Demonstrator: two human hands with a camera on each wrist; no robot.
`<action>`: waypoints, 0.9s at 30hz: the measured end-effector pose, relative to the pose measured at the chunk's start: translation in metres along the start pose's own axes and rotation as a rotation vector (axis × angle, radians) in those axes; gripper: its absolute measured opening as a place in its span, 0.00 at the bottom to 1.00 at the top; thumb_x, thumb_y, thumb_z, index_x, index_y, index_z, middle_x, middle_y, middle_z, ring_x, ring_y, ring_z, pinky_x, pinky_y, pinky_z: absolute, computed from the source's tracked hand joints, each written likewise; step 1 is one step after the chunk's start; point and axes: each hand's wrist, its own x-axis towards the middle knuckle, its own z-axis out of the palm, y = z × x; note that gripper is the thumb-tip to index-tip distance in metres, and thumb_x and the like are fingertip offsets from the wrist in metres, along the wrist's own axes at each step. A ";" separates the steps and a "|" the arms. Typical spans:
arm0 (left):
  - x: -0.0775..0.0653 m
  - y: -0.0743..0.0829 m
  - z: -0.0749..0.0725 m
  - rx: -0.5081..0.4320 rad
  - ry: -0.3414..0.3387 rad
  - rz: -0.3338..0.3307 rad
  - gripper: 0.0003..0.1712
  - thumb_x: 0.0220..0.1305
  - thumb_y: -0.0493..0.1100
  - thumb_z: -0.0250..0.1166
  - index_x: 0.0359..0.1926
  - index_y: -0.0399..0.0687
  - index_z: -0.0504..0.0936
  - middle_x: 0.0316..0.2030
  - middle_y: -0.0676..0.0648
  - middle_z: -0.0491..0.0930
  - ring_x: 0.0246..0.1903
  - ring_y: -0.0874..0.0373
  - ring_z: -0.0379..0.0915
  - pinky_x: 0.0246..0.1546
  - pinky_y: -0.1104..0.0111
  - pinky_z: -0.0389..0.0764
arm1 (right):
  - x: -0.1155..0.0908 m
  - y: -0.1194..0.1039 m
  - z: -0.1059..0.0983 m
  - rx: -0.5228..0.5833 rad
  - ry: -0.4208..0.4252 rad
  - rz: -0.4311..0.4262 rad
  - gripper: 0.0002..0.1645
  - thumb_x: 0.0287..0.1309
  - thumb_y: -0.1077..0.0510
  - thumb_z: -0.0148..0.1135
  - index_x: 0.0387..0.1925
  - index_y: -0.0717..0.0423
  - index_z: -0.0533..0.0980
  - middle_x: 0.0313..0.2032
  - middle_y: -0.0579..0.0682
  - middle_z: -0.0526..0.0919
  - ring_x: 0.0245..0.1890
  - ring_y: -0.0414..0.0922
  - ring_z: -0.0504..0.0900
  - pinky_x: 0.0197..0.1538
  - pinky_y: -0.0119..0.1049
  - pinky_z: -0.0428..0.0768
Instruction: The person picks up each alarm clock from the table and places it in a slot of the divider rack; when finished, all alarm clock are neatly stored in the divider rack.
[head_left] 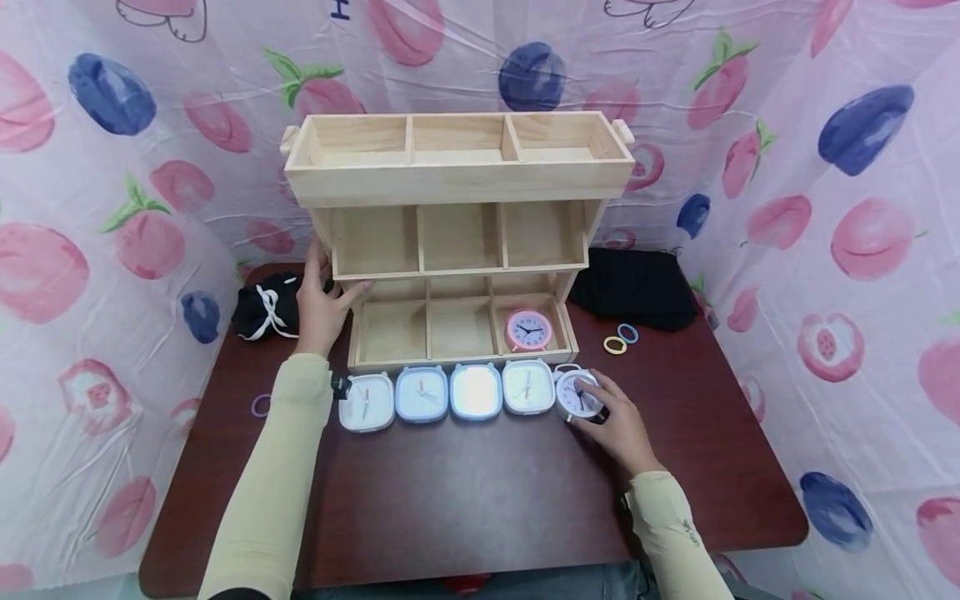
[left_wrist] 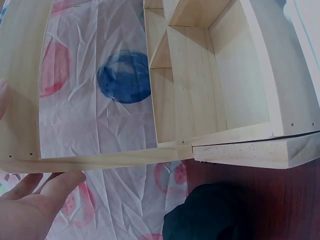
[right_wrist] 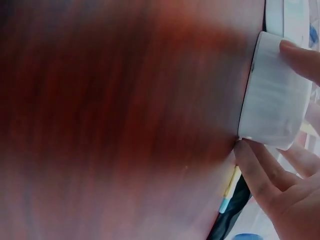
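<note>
White clock, near upright wooden rack

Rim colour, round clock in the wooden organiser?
Pink rim on the round clock; best in head view.

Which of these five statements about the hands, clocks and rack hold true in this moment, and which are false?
1. The right hand grips the round white clock. True.
2. The pink clock sits in the bottom tier's left compartment. False: in the head view it sits in the right one.
3. The left hand holds the pink clock. False: it holds the wooden rack at its left side.
4. The black pouch has a white cord. True.
5. The yellow ring lies left of the rack. False: it lies to the right.
</note>
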 end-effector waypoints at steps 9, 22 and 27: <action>0.002 -0.003 0.002 0.025 -0.001 0.011 0.62 0.64 0.40 0.78 0.84 0.82 0.49 0.81 0.48 0.63 0.79 0.52 0.63 0.79 0.47 0.68 | -0.011 0.001 0.000 0.019 0.076 0.006 0.42 0.42 0.58 0.89 0.63 0.49 0.85 0.66 0.59 0.81 0.66 0.60 0.80 0.66 0.51 0.76; 0.001 -0.002 -0.001 0.015 -0.006 -0.006 0.62 0.65 0.41 0.78 0.84 0.81 0.48 0.82 0.49 0.61 0.81 0.52 0.60 0.80 0.46 0.66 | -0.034 -0.016 -0.009 0.176 0.263 0.142 0.36 0.44 0.60 0.89 0.59 0.50 0.88 0.64 0.59 0.84 0.64 0.55 0.81 0.60 0.09 0.63; 0.000 -0.003 -0.001 0.016 -0.002 -0.003 0.62 0.65 0.41 0.78 0.84 0.82 0.48 0.82 0.49 0.61 0.81 0.52 0.61 0.79 0.46 0.66 | -0.020 -0.033 -0.012 0.314 0.350 0.130 0.36 0.44 0.64 0.88 0.59 0.52 0.87 0.64 0.58 0.84 0.60 0.40 0.81 0.54 0.11 0.76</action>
